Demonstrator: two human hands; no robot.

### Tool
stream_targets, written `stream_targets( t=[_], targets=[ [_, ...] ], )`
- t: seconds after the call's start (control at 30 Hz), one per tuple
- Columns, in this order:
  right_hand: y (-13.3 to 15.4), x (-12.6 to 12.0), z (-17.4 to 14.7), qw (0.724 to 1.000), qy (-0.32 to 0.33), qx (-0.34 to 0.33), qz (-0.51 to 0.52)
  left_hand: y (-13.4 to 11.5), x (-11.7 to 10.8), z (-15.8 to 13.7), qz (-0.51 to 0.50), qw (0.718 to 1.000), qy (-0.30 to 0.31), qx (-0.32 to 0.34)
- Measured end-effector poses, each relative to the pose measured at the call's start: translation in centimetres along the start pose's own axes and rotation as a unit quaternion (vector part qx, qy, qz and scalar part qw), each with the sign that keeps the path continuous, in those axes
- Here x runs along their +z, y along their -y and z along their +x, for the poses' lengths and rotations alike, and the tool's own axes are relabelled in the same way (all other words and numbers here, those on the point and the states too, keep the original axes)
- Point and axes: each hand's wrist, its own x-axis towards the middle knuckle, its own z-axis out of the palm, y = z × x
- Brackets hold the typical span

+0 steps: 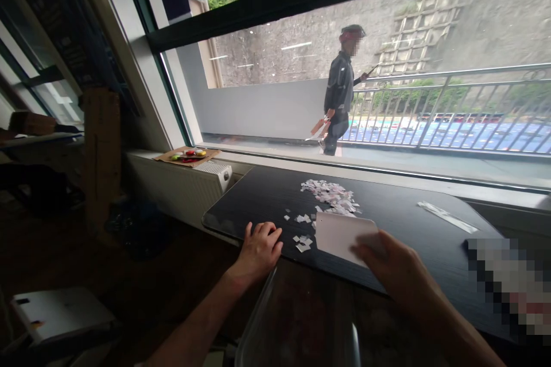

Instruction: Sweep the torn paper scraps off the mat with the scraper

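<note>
My right hand [387,261] grips a flat white card [338,234] with rounded corners, its thumb across the near face. The card stands tilted on the dark table [253,195], beside small pieces of white paper. Most of these lie in a pale heap [331,195] behind the card. A few loose paper pieces [302,242] are scattered between the card and my left hand [260,243]. That hand rests on the table's near edge with slightly bent, parted fingers and holds nothing visible. Below the edge is a clear plastic box [253,321], its contents too dark to make out.
White strips [447,217] lie at the table's right, near a blurred-out object [512,287]. Left of the table is a radiator [185,183] with a cardboard piece [166,157] bearing colourful items. A person [340,92] is outside the window. A white stool-like object [62,312] stands lower left.
</note>
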Motion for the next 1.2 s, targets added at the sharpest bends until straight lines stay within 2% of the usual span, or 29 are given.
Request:
stream_targets(
  t=[0.17, 0.27, 0.57, 0.73, 0.83, 0.93, 1.03, 1.1, 1.2],
  targets=[
    [0.5, 0.3, 0.6, 1.000, 0.012, -0.023, -0.008, 0.0, 0.0, 0.0, -0.003, 1.000, 0.006, -0.009],
    [0.5, -0.1, 0.4, 0.998, 0.015, -0.013, -0.052, -0.1, -0.1, -0.1, -0.003, 1.000, 0.013, -0.007],
    [1.0, -0.5, -0.2, 0.997, 0.003, -0.008, -0.072, -0.2, -0.3, 0.0, -0.003, 1.000, 0.021, -0.010],
    [1.8, -0.1, -0.4, 0.999, 0.014, -0.024, -0.030, 0.0, 0.0, 0.0, 0.005, 1.000, 0.013, -0.009],
    [1.9, -0.2, -0.6, 0.998, 0.038, -0.034, -0.043, 0.0, 0.1, 0.0, 0.006, 1.000, 0.011, -0.006],
    [2.0, -0.1, -0.6, 0.998, 0.028, -0.032, -0.049, 0.0, 0.1, 0.0, 0.007, 1.000, 0.008, -0.001],
    [2.5, 0.4, -0.4, 0.998, 0.027, -0.053, -0.009, 0.0, 0.0, 0.0, 0.010, 1.000, 0.010, -0.006],
    [2.7, 0.7, -0.4, 0.997, 0.049, -0.066, 0.008, 0.0, 0.1, 0.0, 0.010, 1.000, 0.011, -0.007],
    [2.1, 0.3, -0.6, 0.997, 0.058, -0.051, 0.014, 0.0, 0.0, 0.1, 0.011, 1.000, 0.012, -0.005]
  ],
)
